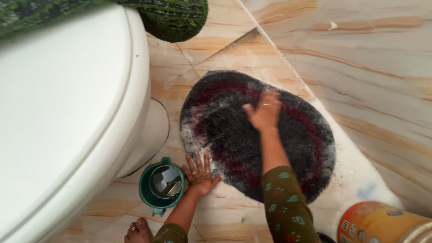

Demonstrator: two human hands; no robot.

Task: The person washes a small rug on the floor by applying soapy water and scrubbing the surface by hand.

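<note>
On the wet tiled floor (234, 220) beside the white toilet (67, 112), the right hand (264, 112) rubs flat and open on the soapy round mat (234, 135), while the left hand (200, 173) presses open by the green cup (161, 184).

Soft, even daylight fills the frame, no hard shadows anywhere. The white toilet lid (63, 103) on the left glows near overexposure, and the right hand (264, 112) at centre smears with motion blur. Upper-left corner sits out of focus.
</note>
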